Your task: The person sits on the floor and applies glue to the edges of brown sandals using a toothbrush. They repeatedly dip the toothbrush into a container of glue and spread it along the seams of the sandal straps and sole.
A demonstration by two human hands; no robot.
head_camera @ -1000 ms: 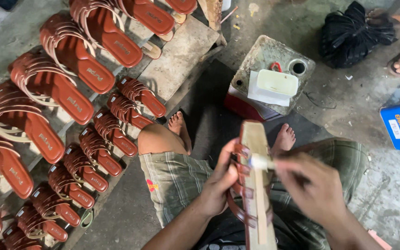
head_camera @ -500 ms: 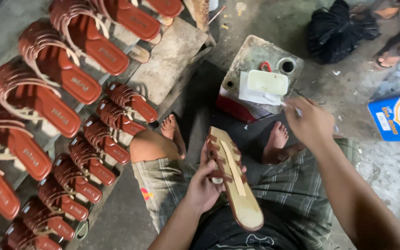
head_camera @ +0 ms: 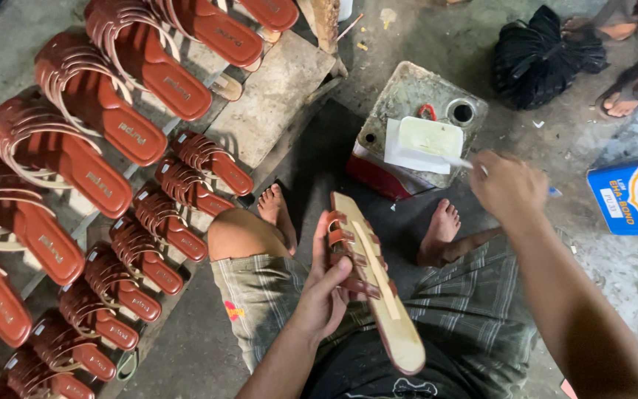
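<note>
Head view, looking down on a seated worker with bare feet on a concrete floor (head_camera: pixel 422 29).

Left hand (head_camera: pixel 326 292): fingers closed around the strapped side of a sandal sole (head_camera: pixel 374 284), held sole-up over the lap, tan underside facing the camera, brown straps (head_camera: pixel 345 255) folded onto it, toe end pointing away toward the feet.

Right hand (head_camera: pixel 507 185): extended forward past the right knee, fingers pinched on a thin white brush handle (head_camera: pixel 461 161); tip of the brush resting in a small white tub (head_camera: pixel 430 137).

White tub: seated on top of a worn grey can (head_camera: pixel 407 92) with a red base, standing on the floor just beyond the feet.

Left of the lap: wooden boards (head_camera: pixel 275 100) carrying two rows of finished red-brown strapped sandals (head_camera: pixel 105 125), larger pairs along the far edge, smaller ones (head_camera: pixel 160 218) along the near edge.

Upper right: black plastic bag (head_camera: pixel 537 59) on the floor, another person's foot (head_camera: pixel 618 103) in a sandal beside it. Right edge: blue tin (head_camera: pixel 633 196), partly cut off.
</note>
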